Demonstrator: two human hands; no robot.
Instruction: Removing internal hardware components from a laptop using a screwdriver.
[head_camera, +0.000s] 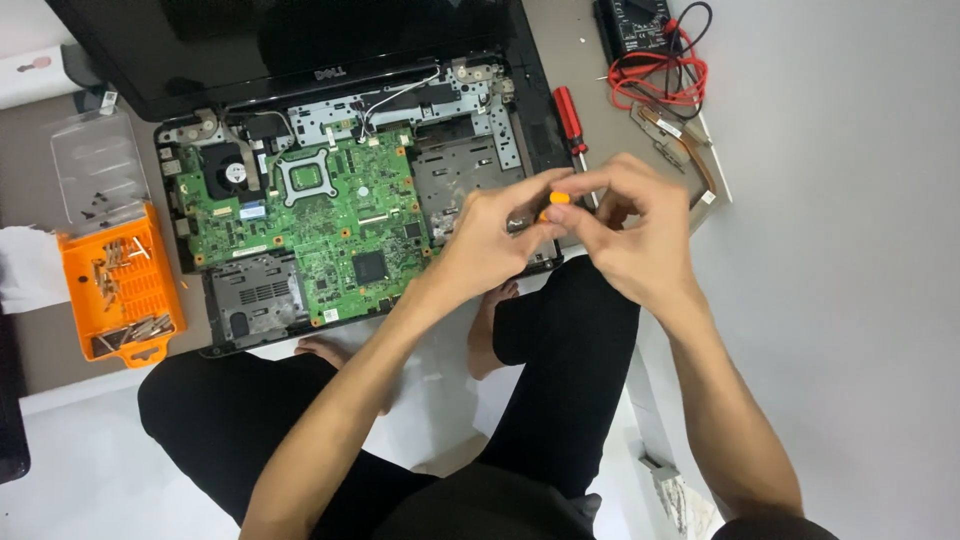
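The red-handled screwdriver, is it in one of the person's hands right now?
No, the red-handled screwdriver lies on the surface beside the opened laptop, apart from both hands, whose fingers pinch a small orange piece.

You are sitting with an opened laptop (340, 200) lying before you, its green circuit board (330, 215) showing. An orange bit case (118, 285) is lying left of it; a red-handled screwdriver (569, 118) and a multimeter (637, 25) with red leads (660, 78) are resting to its right.
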